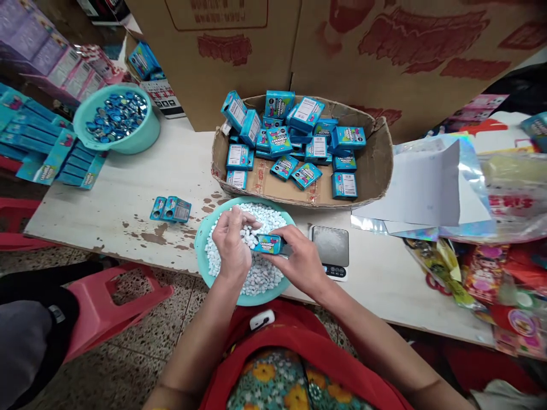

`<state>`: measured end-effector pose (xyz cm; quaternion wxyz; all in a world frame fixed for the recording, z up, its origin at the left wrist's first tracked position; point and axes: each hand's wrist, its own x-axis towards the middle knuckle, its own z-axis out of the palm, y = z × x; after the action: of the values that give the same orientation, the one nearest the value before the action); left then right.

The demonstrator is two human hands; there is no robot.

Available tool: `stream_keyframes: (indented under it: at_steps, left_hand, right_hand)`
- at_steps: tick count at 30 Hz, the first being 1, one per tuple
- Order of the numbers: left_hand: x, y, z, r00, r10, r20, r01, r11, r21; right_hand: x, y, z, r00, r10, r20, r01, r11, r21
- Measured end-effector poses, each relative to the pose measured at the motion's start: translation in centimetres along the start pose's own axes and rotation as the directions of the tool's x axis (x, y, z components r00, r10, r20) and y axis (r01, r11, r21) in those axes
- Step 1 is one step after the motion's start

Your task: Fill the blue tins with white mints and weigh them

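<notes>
My right hand (299, 256) grips a small blue candy box (268, 244) between thumb and fingers, tilted over a turquoise basin (203, 250). Close to the box's left end, my left hand (233, 242) is curled around some small white candies (248, 234). More of these white candies fill the basin beneath both hands. Behind the basin stands a cut-down cardboard box (376, 171) holding many blue candy boxes (307, 114), piled loosely. To the basin's right lies a small digital scale (331, 247).
Two blue boxes (177, 209) sit on the white table (141, 188) at left. Further back is a turquoise bowl (147, 131) of shiny blue-and-silver pieces. White sheets (419, 188) and colourful packets (487, 273) lie at right. A pink stool (106, 302) stands beside a seated person at left.
</notes>
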<state>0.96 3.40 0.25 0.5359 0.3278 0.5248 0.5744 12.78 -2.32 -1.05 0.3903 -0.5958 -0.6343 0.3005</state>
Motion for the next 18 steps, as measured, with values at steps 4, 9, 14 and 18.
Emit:
stream_keyframes:
  at_steps: [4,9,14,18]
  left_hand:
    - [-0.2,0.15,-0.15,0.999,0.048,0.009,-0.048,0.999,0.006]
    - [-0.16,0.06,-0.08,0.999,0.052,0.013,-0.053,0.998,0.016]
    - [-0.3,0.35,-0.01,0.995,0.086,0.056,-0.087,0.996,0.022]
    - [-0.72,0.96,0.17,0.996,0.08,0.048,-0.081,0.996,0.026]
  right_hand:
    - [-0.05,-0.26,0.06,0.999,-0.006,-0.038,0.006,1.0,0.024]
    - [-0.33,-0.09,0.31,0.999,0.013,-0.049,-0.009,0.998,0.068]
    - [-0.44,-0.03,0.42,0.997,0.003,-0.08,0.007,0.992,0.128]
    - [-0.47,-0.23,0.62,0.997,0.054,-0.054,-0.045,0.987,0.153]
